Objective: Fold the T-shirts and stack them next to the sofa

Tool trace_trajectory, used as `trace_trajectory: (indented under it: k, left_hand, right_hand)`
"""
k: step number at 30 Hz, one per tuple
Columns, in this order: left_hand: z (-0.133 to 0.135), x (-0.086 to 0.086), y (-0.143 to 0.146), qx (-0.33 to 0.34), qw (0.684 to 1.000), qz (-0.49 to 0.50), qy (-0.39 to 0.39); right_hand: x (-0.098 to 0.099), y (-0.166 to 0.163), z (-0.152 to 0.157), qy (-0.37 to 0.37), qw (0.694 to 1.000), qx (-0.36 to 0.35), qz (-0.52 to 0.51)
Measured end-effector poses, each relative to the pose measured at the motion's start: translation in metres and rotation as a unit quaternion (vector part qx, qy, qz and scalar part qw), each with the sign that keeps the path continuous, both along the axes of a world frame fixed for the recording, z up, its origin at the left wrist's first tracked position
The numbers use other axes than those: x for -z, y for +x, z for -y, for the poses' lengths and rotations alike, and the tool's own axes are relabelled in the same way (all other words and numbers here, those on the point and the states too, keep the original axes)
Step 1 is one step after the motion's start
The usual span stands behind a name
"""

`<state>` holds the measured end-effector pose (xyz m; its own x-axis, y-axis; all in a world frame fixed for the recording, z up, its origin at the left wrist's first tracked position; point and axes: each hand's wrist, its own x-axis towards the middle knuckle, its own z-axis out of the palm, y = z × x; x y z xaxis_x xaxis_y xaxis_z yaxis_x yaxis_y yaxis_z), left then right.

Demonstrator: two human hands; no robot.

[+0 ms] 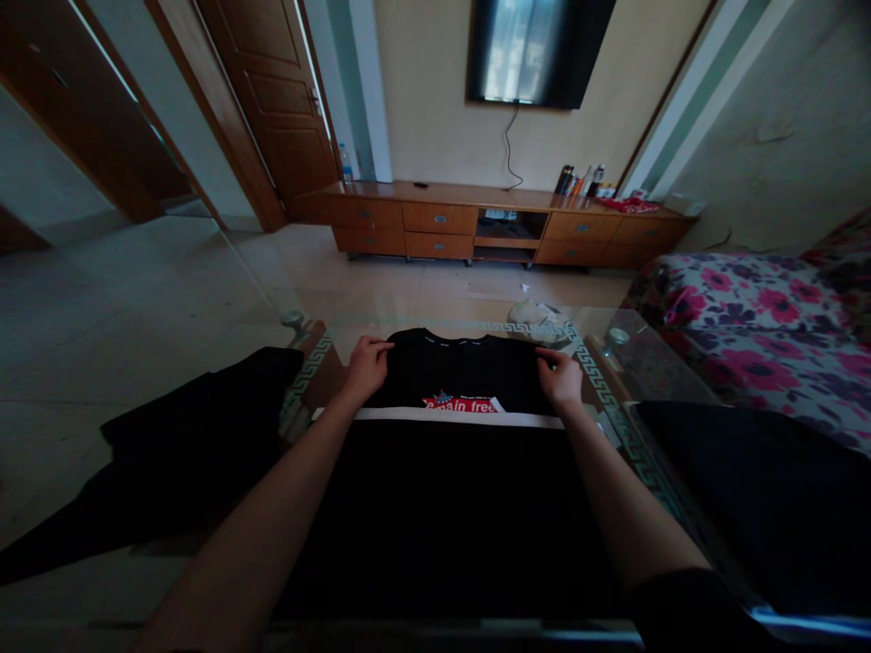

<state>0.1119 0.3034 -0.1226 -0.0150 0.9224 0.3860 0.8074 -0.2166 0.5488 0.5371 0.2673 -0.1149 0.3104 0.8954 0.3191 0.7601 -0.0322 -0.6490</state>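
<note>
glass table (616,363) carries our black t-shirt (463,372), laid flat along its far edge. our left hand (367,363) pinches one shoulder, our right hand (562,376) the other, fingers clamped on cloth. dark garments (197,435) drape both sides. beyond, a wooden cabinet (435,218) holds bottles (578,180) on top.

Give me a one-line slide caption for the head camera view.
Both hands, left and right, pinch the shoulders of a black T-shirt on a glass table.
</note>
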Motion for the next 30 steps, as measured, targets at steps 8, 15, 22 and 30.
trace_trajectory:
  k: [8,15,22,30]
  left_hand:
    - [0.029,-0.046,-0.005,-0.008,0.999,-0.033,0.009]
    - [0.073,-0.083,-0.021,-0.012,1.0,-0.016,0.022]
    - [0.171,-0.119,-0.049,0.031,0.996,0.025,0.077]
    - [0.281,-0.098,-0.068,0.163,0.979,-0.121,-0.004]
  right_hand:
    - [-0.046,-0.004,0.021,0.028,0.999,-0.026,-0.024]
    - [-0.094,0.009,0.073,0.026,0.995,-0.086,-0.045]
    - [-0.113,0.044,0.159,0.05,0.986,-0.143,-0.065]
    - [-0.079,0.045,0.269,-0.096,0.954,-0.233,0.165]
